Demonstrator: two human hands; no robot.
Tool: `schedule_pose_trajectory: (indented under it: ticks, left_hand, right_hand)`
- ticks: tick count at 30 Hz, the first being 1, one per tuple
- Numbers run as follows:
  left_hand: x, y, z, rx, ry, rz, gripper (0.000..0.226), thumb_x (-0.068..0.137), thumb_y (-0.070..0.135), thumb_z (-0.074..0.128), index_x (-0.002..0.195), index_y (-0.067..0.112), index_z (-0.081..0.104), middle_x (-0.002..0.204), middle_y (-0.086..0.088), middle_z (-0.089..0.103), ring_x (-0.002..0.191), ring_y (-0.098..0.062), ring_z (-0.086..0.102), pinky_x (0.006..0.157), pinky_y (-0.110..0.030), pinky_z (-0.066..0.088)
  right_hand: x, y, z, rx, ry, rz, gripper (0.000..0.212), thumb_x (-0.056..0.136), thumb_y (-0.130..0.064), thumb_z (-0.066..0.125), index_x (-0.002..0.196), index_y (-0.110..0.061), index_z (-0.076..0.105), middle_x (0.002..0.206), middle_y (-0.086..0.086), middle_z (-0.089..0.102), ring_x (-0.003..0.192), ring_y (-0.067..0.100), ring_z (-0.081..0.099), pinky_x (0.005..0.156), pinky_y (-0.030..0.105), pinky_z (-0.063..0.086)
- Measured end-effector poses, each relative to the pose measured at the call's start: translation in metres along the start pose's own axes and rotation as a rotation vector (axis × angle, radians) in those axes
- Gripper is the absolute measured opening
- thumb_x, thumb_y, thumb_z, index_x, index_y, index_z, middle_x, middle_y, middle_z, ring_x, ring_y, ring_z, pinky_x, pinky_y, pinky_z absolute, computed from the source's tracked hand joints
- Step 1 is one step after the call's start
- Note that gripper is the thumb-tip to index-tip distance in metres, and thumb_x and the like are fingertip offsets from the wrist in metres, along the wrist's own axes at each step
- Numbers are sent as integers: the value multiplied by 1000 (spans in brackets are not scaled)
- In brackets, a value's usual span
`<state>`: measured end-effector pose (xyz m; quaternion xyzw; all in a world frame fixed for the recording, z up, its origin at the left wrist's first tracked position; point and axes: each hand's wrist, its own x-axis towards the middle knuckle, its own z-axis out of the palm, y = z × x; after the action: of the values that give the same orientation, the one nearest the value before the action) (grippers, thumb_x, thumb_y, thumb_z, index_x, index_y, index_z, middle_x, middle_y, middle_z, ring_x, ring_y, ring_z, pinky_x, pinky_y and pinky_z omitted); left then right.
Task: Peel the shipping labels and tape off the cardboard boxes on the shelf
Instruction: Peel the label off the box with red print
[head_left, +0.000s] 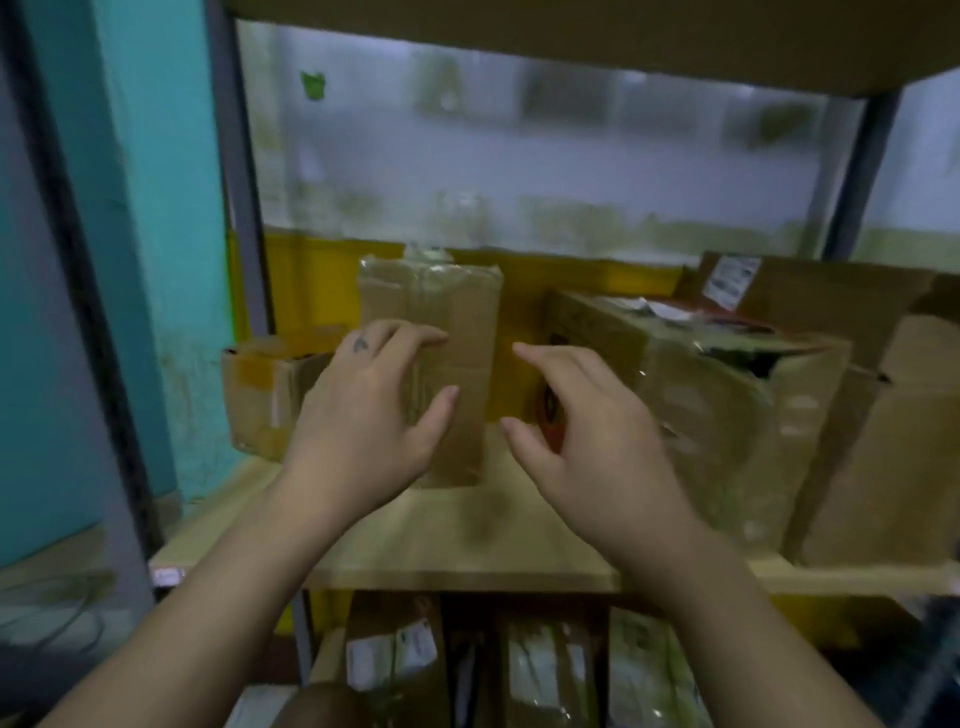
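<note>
A tall narrow cardboard box (467, 322) wrapped in clear tape stands upright on the wooden shelf (467, 551). My left hand (374, 410) lies against its front left side, fingers spread along the face and thumb toward the middle. My right hand (587, 431) hovers just right of the box with fingers relaxed and apart, holding nothing. To the right sits a large taped box (727, 415) with a torn top. Behind it a box with a white shipping label (730, 283) leans at the back.
A small box (265, 395) lies at the shelf's left end by the metal upright (239, 208). Another plain box (893, 457) stands at far right. The lower shelf holds several labelled boxes (395, 660). A teal wall (130, 260) is on the left.
</note>
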<state>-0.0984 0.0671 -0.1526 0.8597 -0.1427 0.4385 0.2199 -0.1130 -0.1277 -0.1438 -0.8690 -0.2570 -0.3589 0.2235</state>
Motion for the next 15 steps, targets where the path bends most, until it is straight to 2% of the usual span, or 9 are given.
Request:
schedule_pose_trajectory:
  ticks: [6,11,13,15]
  left_hand:
    - [36,-44,8,-17,40,-228,74,83,33,72,147,24,35,142,-2,36,129,-24,40,103,-39,40]
    - [68,-66,28,-208,-22,-371,95,85,39,73,155,34,11,155,-4,24,138,-28,37,111,-47,38]
    - [82,-71,34,-335,-62,-427,94,87,43,70,156,40,6,158,-4,27,141,-26,36,112,-44,37]
    - [96,-73,37,-439,-56,-437,80,88,45,67,152,43,19,149,2,44,134,-20,45,107,-39,42]
  right_hand:
    - [59,-1,55,165,40,189,70,89,-41,63,149,-31,29,146,-13,32,132,4,36,106,24,35]
    - [93,9,86,361,91,459,86,87,-44,66,154,-25,16,154,-3,26,140,16,32,111,34,33]
    - [105,17,95,443,72,576,92,87,-51,63,156,-26,8,159,-2,20,144,21,26,112,37,29]
    - [118,21,103,574,60,641,91,85,-61,60,155,-28,12,157,-3,29,141,22,33,113,41,33]
